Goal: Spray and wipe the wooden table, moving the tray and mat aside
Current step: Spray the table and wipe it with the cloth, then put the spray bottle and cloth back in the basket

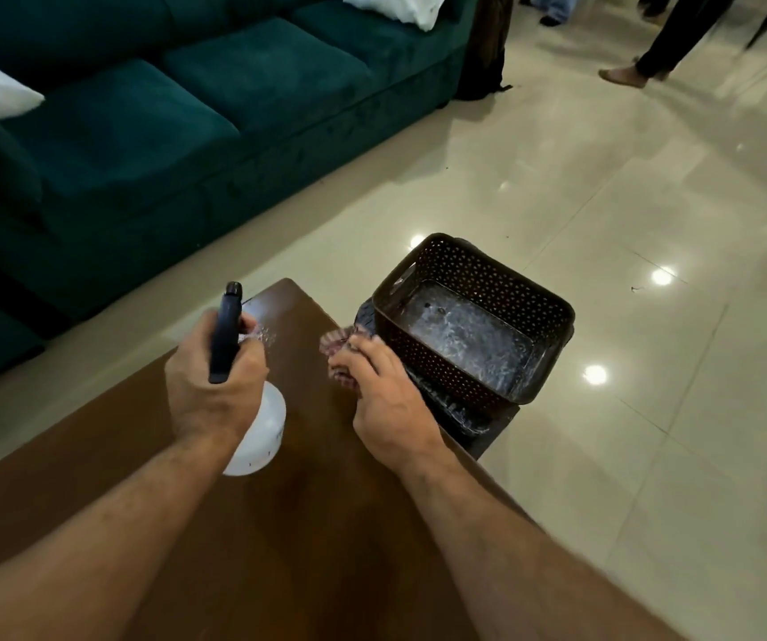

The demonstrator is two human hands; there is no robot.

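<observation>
My left hand (215, 377) grips a spray bottle (259, 432) with a white body and a black trigger head, held above the brown wooden table (298, 525). A fine mist shows at the nozzle. My right hand (384, 395) holds a dark reddish cloth (337, 351) against the table top near its right edge. A dark perforated tray (474, 316) shaped like a basket sits at the table's far right corner, partly past the edge, on a dark mat (455, 411) that peeks out below it.
A dark green sofa (164, 131) with white cushions runs along the far left. Glossy beige floor tiles (603, 201) spread to the right. A person's bare foot and dark trouser legs (640, 67) show at the top right.
</observation>
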